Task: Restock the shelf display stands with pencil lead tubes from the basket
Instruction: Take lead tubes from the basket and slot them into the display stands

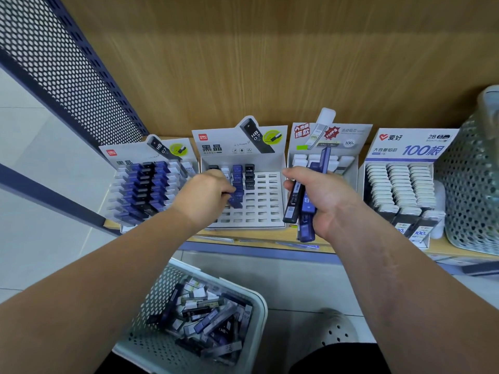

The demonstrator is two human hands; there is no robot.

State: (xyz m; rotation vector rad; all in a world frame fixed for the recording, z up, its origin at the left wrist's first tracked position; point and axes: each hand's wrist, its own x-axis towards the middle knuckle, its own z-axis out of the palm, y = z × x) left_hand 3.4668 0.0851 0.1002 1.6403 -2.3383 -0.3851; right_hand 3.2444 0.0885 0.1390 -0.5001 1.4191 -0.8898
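Lead tubes (293, 206) in curled right grip (326, 201)

- I read the shelf's back wall (243, 63) as wood-grain board, matt, with fine vertical streaks.
- The side panel (54, 63) looks to me like perforated sheet metal painted dark blue, with a dull finish.
- The display stands (237, 147) are printed card, smooth with a slight sheen.
- The pencil lead tubes (305, 211) look like hard glossy plastic. The blue ones are faintly see-through, the black ones opaque.
- The basket (216, 279) is pale perforated plastic with a smooth matt rim.
- The floor tiles (27, 157) are pale and smooth.
- The shoe (337, 330) seems moulded, matt and holed.
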